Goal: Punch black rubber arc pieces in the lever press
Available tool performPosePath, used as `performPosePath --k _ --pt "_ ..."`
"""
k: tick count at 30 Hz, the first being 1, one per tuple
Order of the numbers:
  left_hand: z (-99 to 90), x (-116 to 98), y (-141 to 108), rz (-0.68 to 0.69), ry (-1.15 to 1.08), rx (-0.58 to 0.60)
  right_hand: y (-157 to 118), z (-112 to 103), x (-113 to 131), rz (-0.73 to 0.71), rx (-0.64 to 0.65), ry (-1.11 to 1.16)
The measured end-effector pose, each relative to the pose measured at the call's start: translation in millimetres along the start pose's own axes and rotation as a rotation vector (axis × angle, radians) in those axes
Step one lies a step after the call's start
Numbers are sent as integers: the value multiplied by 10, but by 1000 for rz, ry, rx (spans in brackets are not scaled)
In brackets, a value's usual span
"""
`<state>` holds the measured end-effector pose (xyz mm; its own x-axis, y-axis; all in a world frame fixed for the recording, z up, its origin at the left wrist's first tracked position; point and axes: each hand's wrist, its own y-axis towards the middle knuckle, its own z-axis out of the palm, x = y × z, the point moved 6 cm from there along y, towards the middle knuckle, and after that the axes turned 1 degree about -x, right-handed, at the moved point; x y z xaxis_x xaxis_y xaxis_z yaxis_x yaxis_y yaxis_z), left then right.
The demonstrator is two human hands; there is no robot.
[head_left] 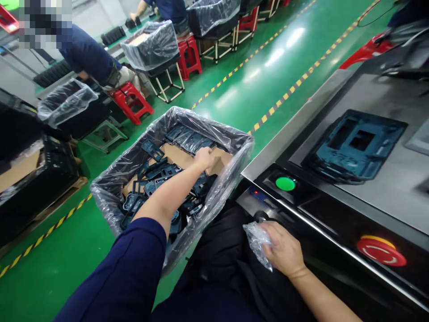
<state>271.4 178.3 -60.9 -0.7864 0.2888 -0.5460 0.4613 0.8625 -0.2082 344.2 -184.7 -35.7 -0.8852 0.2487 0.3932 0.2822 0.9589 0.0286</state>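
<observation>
Right hand [283,248] is clamped on a crumpled piece of clear plastic [258,243], to the right of the lined crate [106,199] and well apart from the left hand [203,157]. Also to the crate's right, along the near edge of a metal-topped bench [335,107], sit a red stop button [382,250] with a yellow band and, closer to the crate, a green button [285,183]. Inside the crate, dark blue plastic parts [164,172] lie jumbled over brown cardboard [177,156]. The left hand reaches in over them, fingers curled at the cardboard towards the crate's far right side; whether they grip anything, I cannot tell. More parts lie along the crate's far wall. Farther right of the crate, a larger dark blue panel [360,143] with a square opening lies on the bench. Beyond the crate, yellow-and-black tape [284,96] crosses the green floor [295,62]. Past the crate's far left, a person [89,56] in dark blue leans beside a red stool [132,100], with another person [170,9] farther off.
</observation>
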Motion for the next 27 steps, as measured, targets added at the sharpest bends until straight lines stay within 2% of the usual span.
performPosePath --k 2,6,10,13,19,24,27 --pt "101 128 174 -1 219 31 57 10 23 -40 -23 -2" --pt "273 257 354 -6 507 9 162 -3 58 -113 -63 0" --pt "411 214 452 117 662 -10 212 22 61 -128 -82 -4" --pt "461 222 479 137 694 5 257 58 63 -102 -53 -13" --pt "372 352 366 197 729 35 316 49 113 -75 6 -12" --pt "220 492 206 277 762 113 249 57 98 -63 14 -9" --pt "163 514 147 249 779 181 215 101 79 -69 33 2"
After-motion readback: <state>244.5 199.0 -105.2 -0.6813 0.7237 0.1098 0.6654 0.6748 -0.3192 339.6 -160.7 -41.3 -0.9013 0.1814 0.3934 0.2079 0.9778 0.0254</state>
